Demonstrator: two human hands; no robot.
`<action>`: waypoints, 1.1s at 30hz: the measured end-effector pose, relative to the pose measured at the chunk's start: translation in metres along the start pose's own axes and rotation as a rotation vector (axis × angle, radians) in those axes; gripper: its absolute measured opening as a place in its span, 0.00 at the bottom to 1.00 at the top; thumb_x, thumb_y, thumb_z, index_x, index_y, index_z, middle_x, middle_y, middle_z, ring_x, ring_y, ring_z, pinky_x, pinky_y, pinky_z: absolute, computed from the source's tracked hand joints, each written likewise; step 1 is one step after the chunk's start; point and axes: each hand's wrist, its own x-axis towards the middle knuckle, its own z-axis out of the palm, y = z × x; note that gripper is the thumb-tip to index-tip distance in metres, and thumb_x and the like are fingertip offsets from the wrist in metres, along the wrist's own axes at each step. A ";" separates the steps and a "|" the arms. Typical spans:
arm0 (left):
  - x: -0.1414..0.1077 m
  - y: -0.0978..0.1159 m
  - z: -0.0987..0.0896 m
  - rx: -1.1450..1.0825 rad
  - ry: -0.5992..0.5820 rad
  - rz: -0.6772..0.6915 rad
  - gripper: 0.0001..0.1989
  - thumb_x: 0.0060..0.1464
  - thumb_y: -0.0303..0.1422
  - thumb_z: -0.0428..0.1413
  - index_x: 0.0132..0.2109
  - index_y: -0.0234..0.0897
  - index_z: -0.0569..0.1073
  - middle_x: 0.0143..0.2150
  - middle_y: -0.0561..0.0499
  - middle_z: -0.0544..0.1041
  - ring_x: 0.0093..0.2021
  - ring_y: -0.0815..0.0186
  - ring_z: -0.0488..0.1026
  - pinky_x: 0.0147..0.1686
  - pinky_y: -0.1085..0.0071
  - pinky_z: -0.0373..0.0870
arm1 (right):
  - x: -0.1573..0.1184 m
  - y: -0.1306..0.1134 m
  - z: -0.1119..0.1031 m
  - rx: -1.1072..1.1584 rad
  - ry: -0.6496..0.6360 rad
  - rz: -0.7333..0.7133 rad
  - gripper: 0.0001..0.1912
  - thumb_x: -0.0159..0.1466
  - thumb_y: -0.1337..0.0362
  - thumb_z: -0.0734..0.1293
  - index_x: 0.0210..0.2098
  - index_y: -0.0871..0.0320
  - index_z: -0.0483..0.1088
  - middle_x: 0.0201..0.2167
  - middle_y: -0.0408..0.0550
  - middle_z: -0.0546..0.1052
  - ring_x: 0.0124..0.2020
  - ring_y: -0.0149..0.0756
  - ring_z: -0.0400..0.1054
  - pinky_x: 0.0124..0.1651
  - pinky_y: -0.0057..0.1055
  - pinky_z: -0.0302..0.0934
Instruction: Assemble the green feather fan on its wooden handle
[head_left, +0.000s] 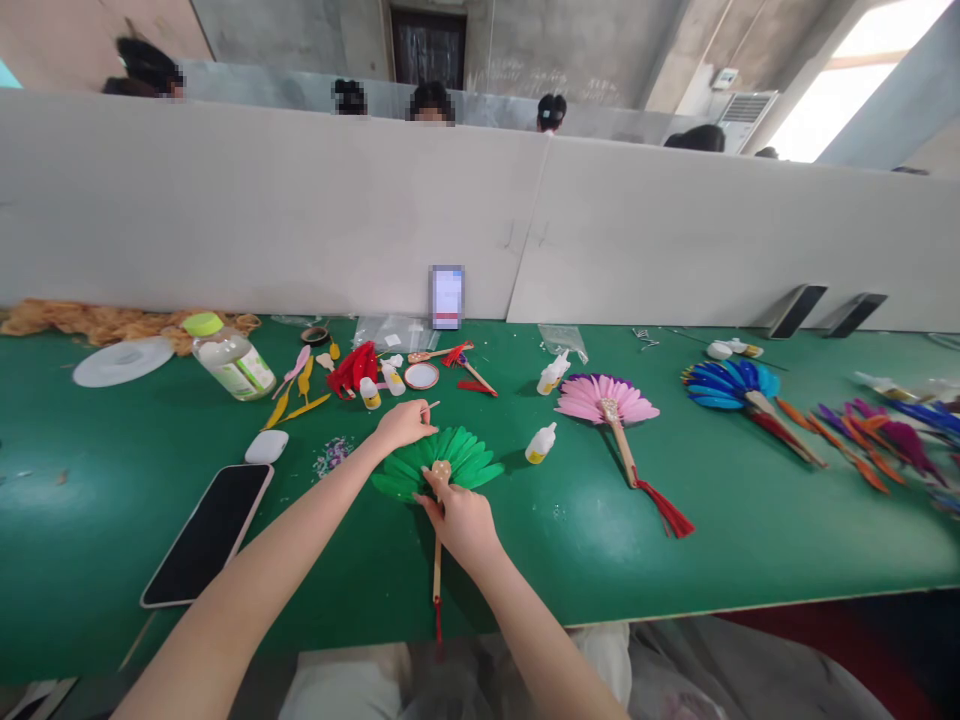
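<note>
A green feather fan (469, 455) lies on the table in front of me, its wooden handle and red tassel pointing towards me. My right hand (461, 520) is closed on the fan's base, with fingers at the round wooden piece (441, 468) where feathers and handle meet. Just above the fan's upper left edge, my left hand (403, 425) is pinched, and a thin pale stick (430, 406) shows at its fingertips; its far end is hard to make out. Small purple and white bits (332, 456) are scattered to the left of the fan.
Glue bottles (541, 443) stand around the fan. A pink fan (609, 405) and a blue fan (731, 385) lie to the right. On the left are a phone (208, 535), a white case (266, 446) and a green-capped bottle (229, 358). A white partition (300, 215) runs behind.
</note>
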 end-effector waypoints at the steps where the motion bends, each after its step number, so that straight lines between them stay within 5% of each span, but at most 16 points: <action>1: 0.000 0.000 0.000 -0.006 0.010 -0.002 0.10 0.41 0.37 0.59 0.26 0.38 0.65 0.19 0.57 0.67 0.22 0.67 0.67 0.22 0.75 0.52 | 0.000 0.000 0.000 0.002 0.001 0.000 0.20 0.64 0.56 0.58 0.55 0.51 0.62 0.30 0.48 0.78 0.27 0.39 0.73 0.25 0.25 0.58; 12: -0.010 0.001 -0.012 -0.160 0.239 0.011 0.17 0.54 0.44 0.43 0.27 0.38 0.67 0.22 0.54 0.67 0.25 0.66 0.66 0.27 0.74 0.57 | 0.000 0.002 0.002 0.117 0.038 -0.027 0.22 0.63 0.54 0.58 0.56 0.49 0.61 0.27 0.49 0.77 0.24 0.38 0.70 0.24 0.25 0.54; 19: -0.092 -0.023 -0.029 -0.425 0.391 -0.114 0.21 0.56 0.47 0.40 0.32 0.37 0.69 0.17 0.59 0.53 0.17 0.71 0.56 0.19 0.75 0.52 | -0.023 0.022 -0.024 0.489 0.248 0.055 0.21 0.65 0.58 0.55 0.54 0.55 0.65 0.21 0.45 0.70 0.19 0.29 0.59 0.24 0.25 0.50; 23: -0.155 -0.042 -0.015 -0.749 0.442 -0.212 0.20 0.55 0.49 0.43 0.34 0.36 0.68 0.17 0.60 0.53 0.16 0.72 0.54 0.16 0.76 0.50 | -0.048 0.042 -0.033 0.826 0.246 0.258 0.19 0.61 0.54 0.60 0.43 0.59 0.73 0.15 0.40 0.60 0.16 0.26 0.48 0.20 0.25 0.44; 28: -0.203 -0.042 0.013 -0.831 0.398 -0.349 0.22 0.52 0.51 0.45 0.34 0.36 0.68 0.17 0.59 0.56 0.16 0.73 0.55 0.15 0.77 0.52 | -0.067 0.055 -0.032 1.599 0.021 0.560 0.18 0.55 0.52 0.67 0.34 0.63 0.73 0.13 0.32 0.47 0.14 0.20 0.37 0.14 0.20 0.33; 33: -0.210 -0.015 0.032 -0.905 0.344 -0.339 0.24 0.48 0.54 0.46 0.33 0.36 0.68 0.17 0.60 0.55 0.16 0.74 0.54 0.14 0.77 0.51 | -0.064 0.056 -0.032 2.180 0.069 0.728 0.06 0.53 0.68 0.68 0.31 0.65 0.72 0.15 0.36 0.59 0.15 0.20 0.54 0.15 0.16 0.50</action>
